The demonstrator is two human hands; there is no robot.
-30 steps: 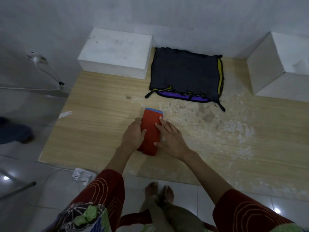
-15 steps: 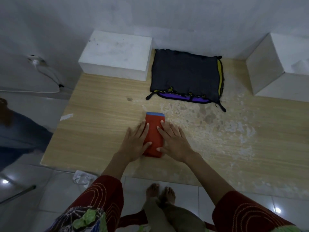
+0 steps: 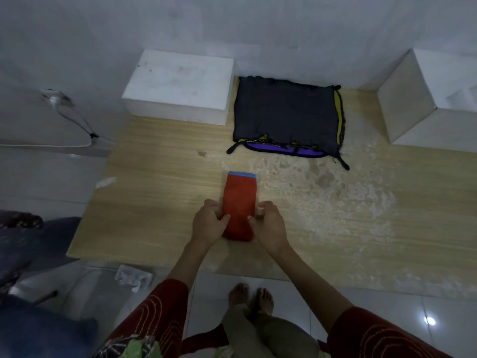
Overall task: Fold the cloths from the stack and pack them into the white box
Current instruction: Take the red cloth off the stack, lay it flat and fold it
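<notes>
Red cloth (image 3: 240, 208), folded to a narrow oblong with a blue band (image 3: 241, 174) showing at its far end, lies on the wooden table (image 3: 154, 202) near the front edge, its long axis running twelve to six.

Grip: the left hand (image 3: 209, 223) holds the nine o'clock side and the right hand (image 3: 271, 226) the three o'clock side, both on the near half. Thumbs lie on top and fingers curl in at the edges. Both hands are closed narrowly on the fabric.

Handling, as judged:
- It looks soft, light and limp, with no stiffness of its own.
- It is neither fragile nor slippery.
- The layers are likely to slide or fall open if it is lifted by one end or a corner.
- The best hold is along both long sides, fingers beneath and thumbs pinning the layers.
- The far end is unsupported and may droop, so a hold nearer the middle would carry it flatter.

Surroundings: the stack (image 3: 284, 115) sits at one o'clock against the wall, a dark cloth on top with yellow and purple edges showing beneath. A flat white box (image 3: 178, 83) stands at eleven o'clock, just beside the stack. A tall white box (image 3: 413, 104) stands at two o'clock, apart from the stack. I cannot tell which box is meant to receive the cloth, and no opening is plainly visible on either. A cable (image 3: 74, 117) hangs on the wall at ten o'clock.
</notes>
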